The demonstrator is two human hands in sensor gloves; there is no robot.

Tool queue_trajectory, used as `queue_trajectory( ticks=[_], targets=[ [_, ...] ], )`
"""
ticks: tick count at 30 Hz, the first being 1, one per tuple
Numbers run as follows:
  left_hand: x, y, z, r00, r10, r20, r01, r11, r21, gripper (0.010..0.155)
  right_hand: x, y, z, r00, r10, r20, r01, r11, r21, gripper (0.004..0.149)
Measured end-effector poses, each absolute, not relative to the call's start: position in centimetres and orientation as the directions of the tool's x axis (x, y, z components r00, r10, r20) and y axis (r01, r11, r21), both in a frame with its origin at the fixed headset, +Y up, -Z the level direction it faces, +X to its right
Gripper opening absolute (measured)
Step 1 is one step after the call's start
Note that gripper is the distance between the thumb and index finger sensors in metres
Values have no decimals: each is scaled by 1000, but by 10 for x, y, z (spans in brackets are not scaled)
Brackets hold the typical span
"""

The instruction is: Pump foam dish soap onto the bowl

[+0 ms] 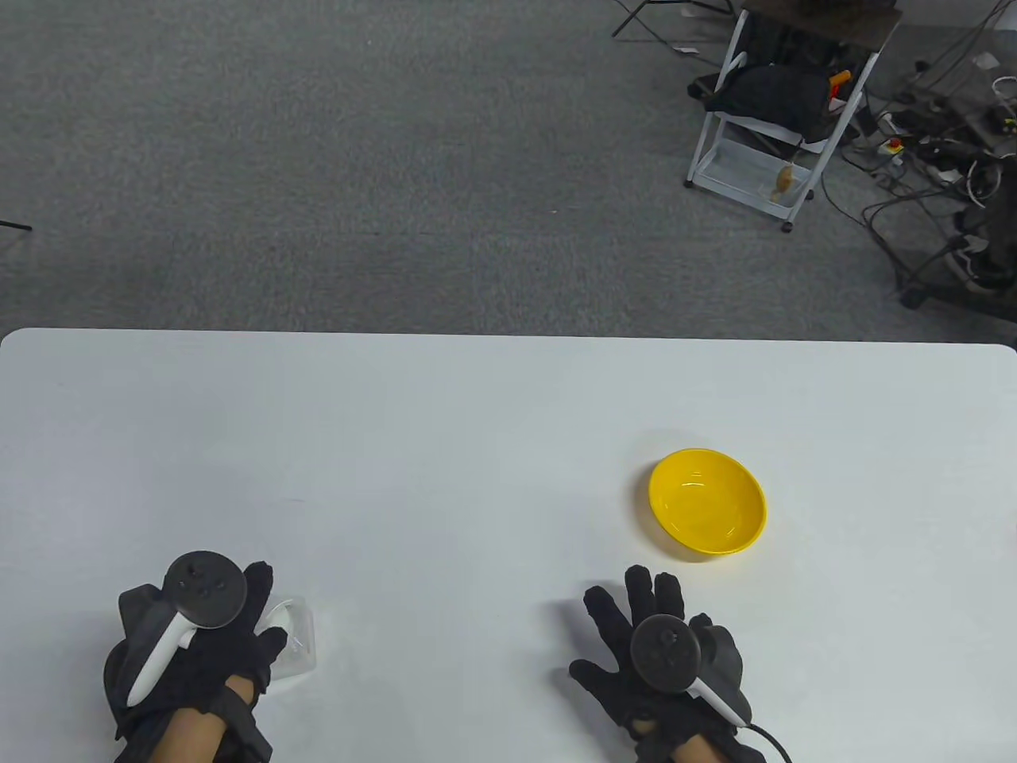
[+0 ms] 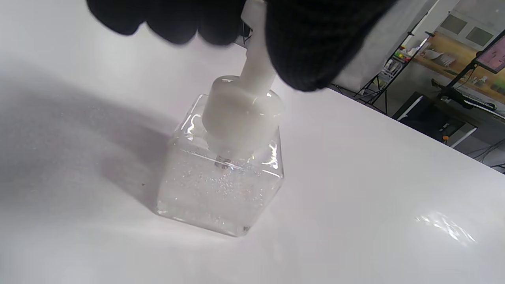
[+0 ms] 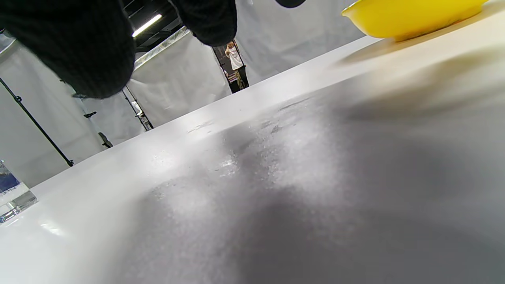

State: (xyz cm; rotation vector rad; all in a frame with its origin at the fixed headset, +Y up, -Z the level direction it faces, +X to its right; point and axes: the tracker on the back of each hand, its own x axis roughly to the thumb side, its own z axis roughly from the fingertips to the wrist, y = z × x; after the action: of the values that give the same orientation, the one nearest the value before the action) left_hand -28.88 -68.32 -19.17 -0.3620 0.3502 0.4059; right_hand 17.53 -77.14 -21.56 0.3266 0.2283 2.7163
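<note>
Where carpet (image 1: 318, 159) ends, white table (image 1: 477, 413).

The left hand (image 1: 199, 636) covers most of the soap bottle (image 1: 292, 645) near the table's (image 1: 477, 413) front edge, so its pump top is hidden. In the right wrist view the yellow bowl (image 3: 410, 15) is cut off at the top edge. Only a corner of the bottle shows at the left edge there.

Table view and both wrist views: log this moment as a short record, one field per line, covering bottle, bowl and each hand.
soap bottle: clear square bottle with white pump, upright on the white table, near-left
bowl: yellow bowl, upright, looks empty, right of centre, well apart from the bottle
left hand: left hand over the bottle, fingers at the pump head
right hand: right hand spread, fingers open, holds nothing, short of the bowl
foam: none visible in the bowl
</note>
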Motion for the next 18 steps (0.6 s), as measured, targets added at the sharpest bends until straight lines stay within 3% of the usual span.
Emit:
queue_trajectory(
  ticks=[9, 14, 18],
  targets=[
    [-282, -683, -197, 883, 300, -361, -402, 881, -249, 69, 179, -772, -218, -892, 416, 175, -380, -902, 203, 81],
    [-266, -674, -205, 862, 395, -317, -435, 898, -65, 68, 181, -770, -219, -889, 423, 172, -390, -900, 195, 80],
    [-229, -655, -226, 872, 424, -243, -447, 893, -47, 68, 184, -771, -220, -889, 430, 160, -397, -896, 200, 80]
  ],
)
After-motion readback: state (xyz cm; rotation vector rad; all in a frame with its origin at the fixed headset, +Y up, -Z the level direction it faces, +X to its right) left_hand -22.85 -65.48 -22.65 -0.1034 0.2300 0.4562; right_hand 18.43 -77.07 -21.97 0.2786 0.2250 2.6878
